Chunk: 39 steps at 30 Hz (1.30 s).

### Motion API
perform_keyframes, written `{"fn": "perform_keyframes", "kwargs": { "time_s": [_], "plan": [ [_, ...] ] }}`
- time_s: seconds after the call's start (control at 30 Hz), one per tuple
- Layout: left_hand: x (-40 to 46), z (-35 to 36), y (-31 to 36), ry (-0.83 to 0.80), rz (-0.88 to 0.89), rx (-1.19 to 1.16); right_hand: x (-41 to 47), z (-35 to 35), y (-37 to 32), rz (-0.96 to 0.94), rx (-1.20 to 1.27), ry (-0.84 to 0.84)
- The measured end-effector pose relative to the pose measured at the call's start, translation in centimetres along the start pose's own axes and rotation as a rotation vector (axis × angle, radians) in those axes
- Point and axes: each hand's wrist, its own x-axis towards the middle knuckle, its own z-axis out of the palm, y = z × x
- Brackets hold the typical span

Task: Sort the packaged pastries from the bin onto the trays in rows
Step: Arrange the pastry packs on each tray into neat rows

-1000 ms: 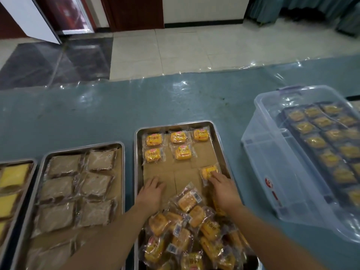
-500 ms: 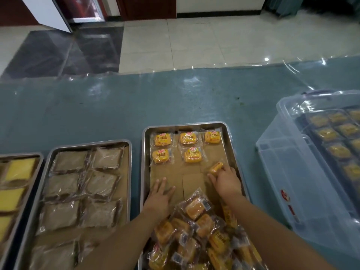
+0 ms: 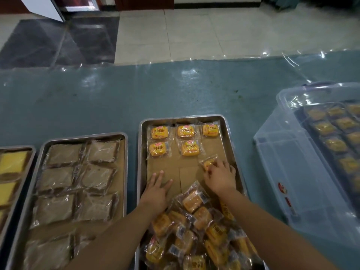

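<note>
Where fingers curl, wrapped pastry (image 3: 208, 162) half hidden under right hand (image 3: 220, 175).

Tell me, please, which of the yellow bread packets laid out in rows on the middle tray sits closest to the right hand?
The second-row middle packet, just up-left of the right hand. The other four laid-out packets lie farther off, toward the tray's far or left side.

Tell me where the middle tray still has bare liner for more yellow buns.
On the middle tray, liner is bare between the second-row buns and the loose pile; the left hand lies flat there. The third slot of row two is bare, just beyond the bun that the right hand holds. The near end is crowded.
</note>
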Motion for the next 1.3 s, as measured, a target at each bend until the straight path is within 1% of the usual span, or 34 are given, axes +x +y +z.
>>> {"fn": "perform_keyframes", "kwargs": {
  "time_s": [0.07, 0.17, 0.27, 0.4, 0.53, 0.63, 0.77, 0.83, 0.9, 0.93, 0.97, 1.0, 1.1, 1.13, 1.17, 1.2, 1.23, 1.3],
  "plan": [
    [-0.1, -0.2, 0.1, -0.001, -0.006, -0.022, -0.3, 0.3, 0.4, -0.058, -0.078, 0.035],
    [-0.2, -0.4, 0.4, 0.006, -0.01, -0.05, -0.6, 0.5, 0.5, -0.031, -0.08, -0.01],
    [-0.4, -0.7, 0.5, 0.013, -0.011, -0.056, -0.3, 0.7, 0.5, -0.02, -0.094, 0.009],
    [-0.3, -0.6, 0.3, 0.011, -0.009, -0.064, 1.5, 0.5, 0.7, -0.013, -0.064, 0.07],
    [0.1, -0.5, 0.3, -0.024, -0.013, -0.039, 3.9, -0.4, 1.2, 0.002, -0.063, 0.121],
    [0.2, -0.8, 0.4, -0.052, -0.014, -0.013, 5.8, -1.0, 1.4, 0.013, 0.0, 0.147],
    [0.0, -1.4, 0.8, -0.059, -0.014, -0.005, 7.2, -1.5, 1.0, -0.01, 0.023, 0.15],
    [-0.1, -1.5, 0.9, -0.061, -0.02, -0.009, 6.7, -1.6, 1.1, -0.043, 0.01, 0.212],
    [0.0, -1.7, 1.1, -0.042, -0.024, -0.019, 5.2, -1.7, 0.8, -0.096, 0.062, 0.278],
    [0.0, -1.7, 1.1, -0.018, -0.02, -0.032, 4.2, -1.7, 0.6, -0.142, 0.101, 0.274],
    [-0.1, -1.7, 1.0, 0.015, -0.013, -0.059, 3.2, -1.5, 0.2, -0.195, 0.137, 0.225],
    [-0.2, -1.7, 0.8, 0.06, 0.004, -0.101, 2.2, -1.2, -0.3, -0.238, 0.172, 0.125],
    [-1.2, -1.4, -0.5, 0.258, 0.071, -0.23, -0.9, -0.6, -2.0, -0.289, 0.283, -0.27],
    [-1.8, -1.2, -0.9, 0.299, 0.076, -0.253, -1.6, -0.4, -2.4, -0.357, 0.3, -0.343],
    [-2.3, -1.0, -1.2, 0.305, 0.086, -0.258, -2.2, -0.1, -2.7, -0.438, 0.28, -0.383],
    [-2.8, -0.8, -1.5, 0.277, 0.105, -0.242, -2.6, 0.2, -2.8, -0.503, 0.224, -0.41],
    [-3.3, -0.7, -1.7, 0.224, 0.134, -0.216, -2.9, 0.5, -2.9, -0.542, 0.131, -0.438],
    [-4.1, -0.9, -1.6, 0.089, 0.211, -0.221, -3.1, 0.6, -3.0, -0.551, -0.043, -0.466]
  ]
}}
